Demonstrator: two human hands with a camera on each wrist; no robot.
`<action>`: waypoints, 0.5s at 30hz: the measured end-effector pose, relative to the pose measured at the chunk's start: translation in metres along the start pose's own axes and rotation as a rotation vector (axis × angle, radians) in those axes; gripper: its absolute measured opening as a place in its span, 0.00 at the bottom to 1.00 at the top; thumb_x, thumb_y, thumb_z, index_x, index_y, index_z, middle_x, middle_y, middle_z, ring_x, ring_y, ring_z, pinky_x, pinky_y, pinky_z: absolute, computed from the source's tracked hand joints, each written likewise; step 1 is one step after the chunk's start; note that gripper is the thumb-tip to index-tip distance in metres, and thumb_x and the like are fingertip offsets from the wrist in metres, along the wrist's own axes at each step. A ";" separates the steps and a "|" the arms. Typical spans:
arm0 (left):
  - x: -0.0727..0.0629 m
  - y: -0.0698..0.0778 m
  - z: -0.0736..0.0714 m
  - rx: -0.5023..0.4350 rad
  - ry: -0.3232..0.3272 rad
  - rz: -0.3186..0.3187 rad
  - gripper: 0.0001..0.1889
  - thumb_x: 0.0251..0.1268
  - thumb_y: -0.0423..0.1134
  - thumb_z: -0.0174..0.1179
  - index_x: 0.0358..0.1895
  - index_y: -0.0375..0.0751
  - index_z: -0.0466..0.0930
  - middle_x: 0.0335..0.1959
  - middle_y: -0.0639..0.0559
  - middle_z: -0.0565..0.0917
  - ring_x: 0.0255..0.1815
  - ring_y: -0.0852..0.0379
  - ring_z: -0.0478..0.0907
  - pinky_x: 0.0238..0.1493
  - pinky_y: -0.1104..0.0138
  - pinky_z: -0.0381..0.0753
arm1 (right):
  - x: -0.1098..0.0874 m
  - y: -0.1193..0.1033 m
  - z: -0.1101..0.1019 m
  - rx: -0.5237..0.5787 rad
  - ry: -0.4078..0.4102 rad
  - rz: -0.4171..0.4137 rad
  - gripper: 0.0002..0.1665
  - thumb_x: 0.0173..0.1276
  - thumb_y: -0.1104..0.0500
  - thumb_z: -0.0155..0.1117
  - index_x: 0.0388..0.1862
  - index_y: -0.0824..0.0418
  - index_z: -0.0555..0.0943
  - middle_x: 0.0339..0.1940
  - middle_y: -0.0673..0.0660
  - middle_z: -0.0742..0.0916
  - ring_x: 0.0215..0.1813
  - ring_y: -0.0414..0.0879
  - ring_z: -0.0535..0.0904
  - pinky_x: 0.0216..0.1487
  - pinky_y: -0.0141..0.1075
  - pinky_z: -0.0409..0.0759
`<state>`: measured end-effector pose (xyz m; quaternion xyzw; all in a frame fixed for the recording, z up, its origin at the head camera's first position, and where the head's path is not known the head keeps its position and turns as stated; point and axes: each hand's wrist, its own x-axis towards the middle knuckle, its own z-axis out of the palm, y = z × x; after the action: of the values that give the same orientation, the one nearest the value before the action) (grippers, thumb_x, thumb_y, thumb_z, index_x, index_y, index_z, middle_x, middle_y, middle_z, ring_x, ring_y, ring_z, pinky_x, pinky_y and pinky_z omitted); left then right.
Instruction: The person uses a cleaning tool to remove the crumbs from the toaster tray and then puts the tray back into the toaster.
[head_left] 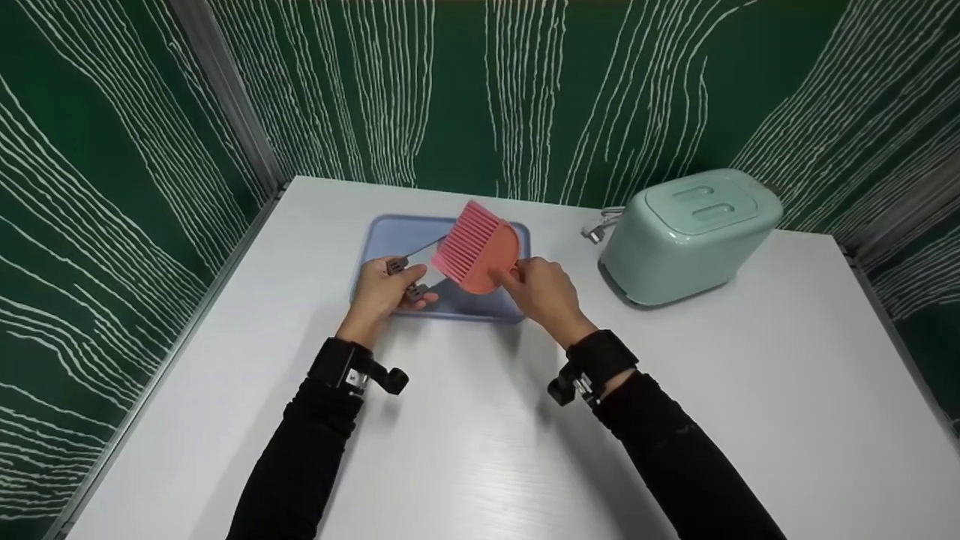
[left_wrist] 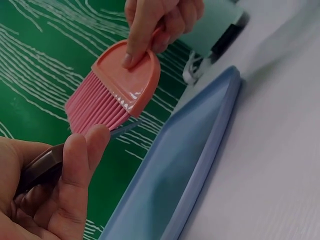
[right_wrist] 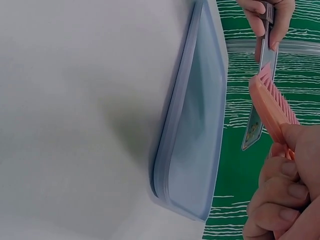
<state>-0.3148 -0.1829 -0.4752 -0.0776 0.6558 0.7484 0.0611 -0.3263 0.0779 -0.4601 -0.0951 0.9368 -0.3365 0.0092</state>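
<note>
In the head view my left hand (head_left: 379, 291) grips the dark grey handle end of a thin metal toaster crumb tray (right_wrist: 253, 125). A few small yellowish crumbs show at its far end in the right wrist view. My right hand (head_left: 549, 294) holds a small orange brush (left_wrist: 134, 75) by its handle, thumb pressed on the flat body. The pink bristles (left_wrist: 95, 106) lie close over the crumb tray's surface; whether they touch it I cannot tell. Beneath both hands sits a shallow blue tray (head_left: 484, 306) on the white table.
A mint green toaster (head_left: 686, 240) stands to the right on the table (head_left: 465, 450), its cord and plug (head_left: 598, 231) beside it at the back. Green walls (head_left: 457, 97) with white line patterns enclose the table's back and sides.
</note>
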 end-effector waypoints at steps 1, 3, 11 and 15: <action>0.000 0.000 0.000 0.001 0.003 0.006 0.11 0.80 0.33 0.62 0.52 0.26 0.76 0.17 0.49 0.86 0.20 0.58 0.90 0.23 0.73 0.89 | 0.000 0.000 0.000 0.002 -0.001 -0.001 0.33 0.81 0.36 0.62 0.20 0.52 0.68 0.17 0.47 0.68 0.22 0.42 0.64 0.23 0.34 0.58; 0.000 -0.001 -0.001 0.000 0.011 0.004 0.10 0.80 0.34 0.63 0.38 0.34 0.73 0.17 0.49 0.86 0.20 0.58 0.90 0.22 0.73 0.89 | 0.000 0.000 0.000 0.004 0.000 -0.003 0.33 0.81 0.36 0.62 0.19 0.52 0.67 0.17 0.47 0.68 0.22 0.41 0.64 0.23 0.34 0.58; -0.003 0.001 -0.003 -0.019 -0.021 -0.054 0.10 0.82 0.37 0.59 0.40 0.38 0.70 0.18 0.49 0.82 0.22 0.56 0.91 0.23 0.75 0.88 | -0.001 -0.001 0.006 -0.008 0.004 -0.036 0.32 0.82 0.37 0.62 0.19 0.51 0.68 0.16 0.47 0.68 0.22 0.41 0.63 0.24 0.35 0.56; -0.005 0.000 -0.001 -0.019 -0.060 -0.052 0.12 0.84 0.38 0.56 0.39 0.41 0.64 0.21 0.48 0.79 0.25 0.54 0.92 0.27 0.73 0.90 | -0.001 -0.001 0.009 -0.033 0.022 -0.053 0.32 0.82 0.38 0.62 0.19 0.51 0.68 0.16 0.47 0.67 0.21 0.41 0.62 0.23 0.35 0.54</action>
<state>-0.3103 -0.1841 -0.4741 -0.0728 0.6444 0.7547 0.0994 -0.3245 0.0714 -0.4668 -0.1165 0.9394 -0.3223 -0.0114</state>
